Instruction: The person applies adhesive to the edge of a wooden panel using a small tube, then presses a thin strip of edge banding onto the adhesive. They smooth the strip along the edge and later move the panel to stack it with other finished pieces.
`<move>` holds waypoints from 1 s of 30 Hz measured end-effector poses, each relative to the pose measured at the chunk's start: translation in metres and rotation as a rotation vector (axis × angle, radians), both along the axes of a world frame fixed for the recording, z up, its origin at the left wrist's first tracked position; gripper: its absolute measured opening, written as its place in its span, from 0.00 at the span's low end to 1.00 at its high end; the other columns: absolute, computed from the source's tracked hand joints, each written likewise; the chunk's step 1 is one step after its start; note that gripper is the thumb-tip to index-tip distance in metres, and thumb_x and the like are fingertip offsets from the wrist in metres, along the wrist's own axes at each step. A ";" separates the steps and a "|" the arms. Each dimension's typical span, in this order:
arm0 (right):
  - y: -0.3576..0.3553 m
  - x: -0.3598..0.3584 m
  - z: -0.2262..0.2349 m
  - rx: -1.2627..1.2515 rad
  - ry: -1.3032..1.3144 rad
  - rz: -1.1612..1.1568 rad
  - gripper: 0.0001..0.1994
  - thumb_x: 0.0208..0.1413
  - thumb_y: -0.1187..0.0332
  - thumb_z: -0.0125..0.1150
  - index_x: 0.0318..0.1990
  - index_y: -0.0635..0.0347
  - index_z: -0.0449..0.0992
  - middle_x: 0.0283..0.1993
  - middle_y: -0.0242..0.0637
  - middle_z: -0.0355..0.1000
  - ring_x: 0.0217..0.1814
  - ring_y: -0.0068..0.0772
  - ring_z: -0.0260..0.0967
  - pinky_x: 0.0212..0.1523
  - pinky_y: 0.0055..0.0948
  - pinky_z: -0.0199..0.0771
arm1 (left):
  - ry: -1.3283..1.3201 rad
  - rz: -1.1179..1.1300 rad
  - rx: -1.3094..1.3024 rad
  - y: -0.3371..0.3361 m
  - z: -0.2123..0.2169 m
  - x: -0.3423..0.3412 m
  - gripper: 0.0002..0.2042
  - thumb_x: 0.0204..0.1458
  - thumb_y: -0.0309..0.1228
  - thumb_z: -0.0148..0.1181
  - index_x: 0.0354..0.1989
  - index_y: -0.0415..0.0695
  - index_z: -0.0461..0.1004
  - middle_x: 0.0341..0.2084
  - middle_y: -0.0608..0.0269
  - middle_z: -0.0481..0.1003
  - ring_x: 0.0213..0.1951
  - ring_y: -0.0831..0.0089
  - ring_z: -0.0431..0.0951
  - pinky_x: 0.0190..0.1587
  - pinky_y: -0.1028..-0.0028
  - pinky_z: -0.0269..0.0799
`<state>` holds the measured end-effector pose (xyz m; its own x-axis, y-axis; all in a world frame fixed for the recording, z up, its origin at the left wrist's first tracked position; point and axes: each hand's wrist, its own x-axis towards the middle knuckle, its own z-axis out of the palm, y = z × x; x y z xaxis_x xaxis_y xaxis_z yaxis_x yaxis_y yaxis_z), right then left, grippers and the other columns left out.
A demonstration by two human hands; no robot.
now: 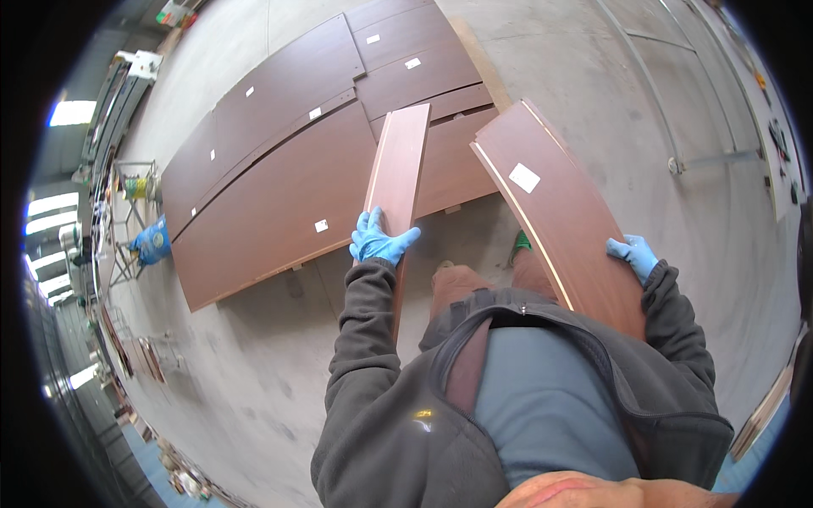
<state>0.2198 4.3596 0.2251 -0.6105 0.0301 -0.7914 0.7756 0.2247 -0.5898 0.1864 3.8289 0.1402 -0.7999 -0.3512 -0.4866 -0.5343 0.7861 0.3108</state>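
Observation:
A narrow reddish-brown board with a pale groove line stands on my left side. My gloved left hand grips it around its width, the thumb along the right edge and the fingers over the left. On my right is a wider brown board bearing a white label and a pale strip down its left edge. My right hand, in a blue glove too, is closed on that board's outer edge. Both boards slant away from my body, apart from each other, and the wider one's near end is against my jacket.
Large brown panels with small white labels lie in a low stack ahead, on supports above the concrete floor. A metal frame stands at the right. Off to the left are a blue bag and a rack.

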 end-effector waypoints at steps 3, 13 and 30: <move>0.021 -0.063 -0.007 0.002 0.024 0.090 0.19 0.63 0.60 0.68 0.48 0.71 0.79 0.41 0.37 0.79 0.39 0.26 0.77 0.44 0.30 0.79 | 0.014 0.112 0.028 0.034 0.007 -0.011 0.55 0.35 0.61 0.77 0.75 0.53 0.62 0.76 0.54 0.54 0.74 0.50 0.57 0.74 0.49 0.52; 0.028 -0.242 -0.069 -0.016 0.101 0.115 0.20 0.63 0.59 0.68 0.50 0.72 0.79 0.42 0.40 0.81 0.38 0.28 0.80 0.40 0.30 0.81 | 0.011 0.228 -0.009 0.084 -0.042 -0.078 0.55 0.34 0.62 0.77 0.74 0.53 0.64 0.75 0.55 0.57 0.73 0.51 0.58 0.74 0.49 0.50; -0.093 -0.393 -0.353 -0.267 0.186 -0.078 0.21 0.63 0.58 0.69 0.51 0.70 0.78 0.44 0.39 0.79 0.41 0.28 0.78 0.43 0.29 0.79 | 0.125 0.303 -0.247 0.087 -0.284 -0.265 0.55 0.35 0.63 0.75 0.76 0.54 0.61 0.75 0.59 0.55 0.71 0.55 0.57 0.75 0.49 0.43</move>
